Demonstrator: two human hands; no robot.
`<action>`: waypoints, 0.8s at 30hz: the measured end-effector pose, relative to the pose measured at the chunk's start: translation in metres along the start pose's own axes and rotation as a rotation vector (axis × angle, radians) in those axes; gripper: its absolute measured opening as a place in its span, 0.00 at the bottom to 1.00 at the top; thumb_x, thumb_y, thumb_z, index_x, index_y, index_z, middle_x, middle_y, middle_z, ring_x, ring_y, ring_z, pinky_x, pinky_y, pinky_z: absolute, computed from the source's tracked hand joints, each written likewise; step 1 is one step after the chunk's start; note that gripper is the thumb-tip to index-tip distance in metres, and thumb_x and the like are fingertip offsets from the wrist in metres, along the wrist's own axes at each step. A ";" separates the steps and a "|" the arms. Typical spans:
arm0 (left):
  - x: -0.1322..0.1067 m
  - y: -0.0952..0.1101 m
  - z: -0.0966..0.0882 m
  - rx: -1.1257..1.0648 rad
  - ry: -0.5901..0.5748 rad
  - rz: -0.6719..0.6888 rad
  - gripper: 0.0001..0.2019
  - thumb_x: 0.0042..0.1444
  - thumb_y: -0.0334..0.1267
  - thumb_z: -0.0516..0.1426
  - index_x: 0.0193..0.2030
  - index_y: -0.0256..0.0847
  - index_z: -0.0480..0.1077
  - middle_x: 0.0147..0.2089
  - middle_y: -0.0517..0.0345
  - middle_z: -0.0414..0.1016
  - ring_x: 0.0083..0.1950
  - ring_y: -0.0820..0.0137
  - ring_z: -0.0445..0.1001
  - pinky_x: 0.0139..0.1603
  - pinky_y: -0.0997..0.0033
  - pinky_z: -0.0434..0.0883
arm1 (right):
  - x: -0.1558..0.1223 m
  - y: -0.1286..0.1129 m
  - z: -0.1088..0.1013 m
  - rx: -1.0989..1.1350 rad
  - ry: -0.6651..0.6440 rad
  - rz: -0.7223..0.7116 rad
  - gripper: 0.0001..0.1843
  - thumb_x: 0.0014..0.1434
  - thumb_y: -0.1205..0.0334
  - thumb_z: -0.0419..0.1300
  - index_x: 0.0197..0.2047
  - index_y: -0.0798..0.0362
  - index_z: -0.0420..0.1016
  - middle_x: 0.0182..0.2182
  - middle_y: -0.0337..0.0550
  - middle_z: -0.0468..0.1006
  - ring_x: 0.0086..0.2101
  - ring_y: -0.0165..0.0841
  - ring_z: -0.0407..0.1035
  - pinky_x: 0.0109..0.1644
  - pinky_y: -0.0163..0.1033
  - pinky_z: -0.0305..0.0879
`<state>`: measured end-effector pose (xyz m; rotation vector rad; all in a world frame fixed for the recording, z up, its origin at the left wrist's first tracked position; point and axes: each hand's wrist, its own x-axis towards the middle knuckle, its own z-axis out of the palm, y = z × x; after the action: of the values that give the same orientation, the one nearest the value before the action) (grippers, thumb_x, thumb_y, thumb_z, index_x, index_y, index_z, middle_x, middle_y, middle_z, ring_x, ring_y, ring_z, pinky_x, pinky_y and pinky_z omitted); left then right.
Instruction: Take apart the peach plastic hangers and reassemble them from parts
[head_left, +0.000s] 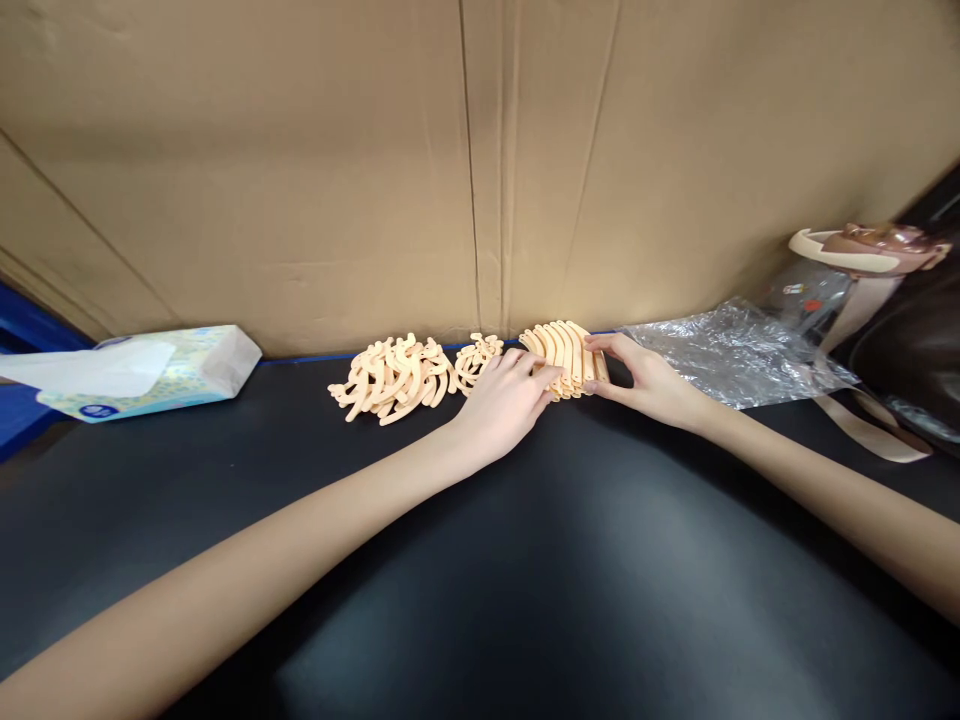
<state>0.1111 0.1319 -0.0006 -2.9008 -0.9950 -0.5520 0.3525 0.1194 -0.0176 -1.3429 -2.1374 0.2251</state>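
Both hands are at a neat row of curved, peach-coloured plastic strips (562, 345) lying side by side near the cardboard wall. My left hand (506, 400) is bent over the row's left front, its fingertips pressed against the strips; part of the row is hidden under it. At the other end, my right hand (649, 380) pinches the outermost strips, index finger at the far end and thumb at the near end. Left of the row sits a small heap of smaller curved peach pieces (476, 358), partly behind my left hand. Beside that is a larger loose pile of curved strips (394, 375).
A tissue pack (172, 370) with a tissue pulled out lies at the left. Crinkled clear plastic bag (739, 350) is right of my right hand, beside a strapped bottle (870, 250). Cardboard (337, 170) stands upright behind the black table surface (525, 580).
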 end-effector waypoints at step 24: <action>-0.154 -0.001 -0.047 0.001 -0.178 -0.173 0.28 0.68 0.54 0.45 0.69 0.41 0.58 0.73 0.48 0.55 0.73 0.57 0.52 0.70 0.49 0.59 | -0.053 -0.124 0.023 -0.153 -0.410 -0.271 0.40 0.67 0.39 0.44 0.70 0.61 0.56 0.70 0.54 0.50 0.69 0.45 0.43 0.71 0.56 0.47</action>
<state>-0.0173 0.0354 -0.0089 -2.9217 -1.2767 -0.3015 0.2613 0.0189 -0.0033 -1.1429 -2.7001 0.2472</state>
